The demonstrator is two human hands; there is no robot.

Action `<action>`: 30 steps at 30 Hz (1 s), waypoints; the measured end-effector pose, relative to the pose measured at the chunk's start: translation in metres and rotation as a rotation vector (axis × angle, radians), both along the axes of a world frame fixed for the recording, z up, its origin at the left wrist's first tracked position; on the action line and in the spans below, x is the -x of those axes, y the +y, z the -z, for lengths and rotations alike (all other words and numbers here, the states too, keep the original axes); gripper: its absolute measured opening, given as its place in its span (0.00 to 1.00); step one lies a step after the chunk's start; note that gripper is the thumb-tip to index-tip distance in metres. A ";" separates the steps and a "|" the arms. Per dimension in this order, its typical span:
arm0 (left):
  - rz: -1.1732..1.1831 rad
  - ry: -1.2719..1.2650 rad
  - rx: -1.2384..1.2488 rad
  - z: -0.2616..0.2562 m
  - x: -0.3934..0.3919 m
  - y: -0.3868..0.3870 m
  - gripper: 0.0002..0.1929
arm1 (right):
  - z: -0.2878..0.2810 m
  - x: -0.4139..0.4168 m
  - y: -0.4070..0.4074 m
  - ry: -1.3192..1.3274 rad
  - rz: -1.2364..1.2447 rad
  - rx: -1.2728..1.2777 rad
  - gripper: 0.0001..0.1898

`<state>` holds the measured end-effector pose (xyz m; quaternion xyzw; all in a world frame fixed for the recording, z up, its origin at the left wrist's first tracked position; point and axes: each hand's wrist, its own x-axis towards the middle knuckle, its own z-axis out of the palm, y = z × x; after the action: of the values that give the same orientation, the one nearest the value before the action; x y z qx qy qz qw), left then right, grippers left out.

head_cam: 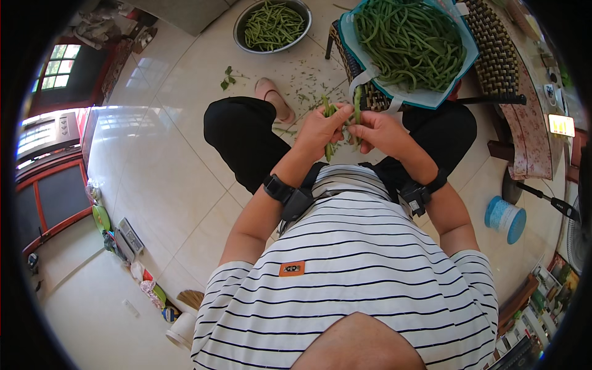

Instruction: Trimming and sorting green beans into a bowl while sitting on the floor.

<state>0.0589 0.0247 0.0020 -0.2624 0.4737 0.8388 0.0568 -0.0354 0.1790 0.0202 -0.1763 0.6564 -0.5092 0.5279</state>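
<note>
Both hands meet above the floor between my knees. Several cut lengths of green bean [329, 113] stick out above and below the fist of my left hand [323, 127]. A green bean [357, 104] stands upright in the pinched thumb and fingers of my right hand [380, 133]. The fingertips of the two hands nearly touch, and what lies between them is partly hidden. Just beyond my right hand, a teal-edged white bag [393, 99] full of long green beans [411, 41] rests on a woven chair [492, 51]. Short bean pieces [273, 27] fill a metal basin [238, 34] on the floor.
Bean trimmings [305, 88] litter the tiles near my foot [274, 99]. A leafy sprig [228, 78] lies to the left. At the right stand a blue-and-white stool [505, 219] and a fan [576, 231]. A kitchen scale [131, 236] leans among items along the left wall.
</note>
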 end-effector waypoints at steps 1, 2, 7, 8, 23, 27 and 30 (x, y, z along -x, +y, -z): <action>0.005 -0.018 0.000 0.000 0.000 0.000 0.17 | 0.001 -0.002 0.000 0.030 -0.066 -0.013 0.11; 0.026 -0.012 0.031 -0.001 0.000 0.000 0.18 | 0.001 -0.003 0.001 0.030 -0.065 -0.014 0.11; 0.147 0.053 0.060 -0.001 -0.005 -0.001 0.17 | -0.006 -0.002 0.006 -0.057 -0.210 -0.014 0.13; 0.135 0.054 0.051 -0.001 -0.005 -0.002 0.16 | -0.008 0.001 0.007 -0.036 -0.208 -0.047 0.13; 0.271 0.063 0.707 0.020 -0.004 0.006 0.12 | -0.011 0.024 0.014 1.133 -0.175 0.195 0.07; 0.323 0.081 0.736 0.016 -0.004 0.003 0.12 | -0.013 0.022 0.014 1.125 -0.179 0.184 0.06; 0.355 0.125 0.736 0.010 -0.005 0.004 0.13 | -0.012 0.020 0.015 1.139 -0.209 0.160 0.06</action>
<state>0.0644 0.0283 -0.0079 -0.1281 0.7823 0.6051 0.0742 -0.0556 0.1941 0.0326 -0.5253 0.7755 -0.3274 0.1241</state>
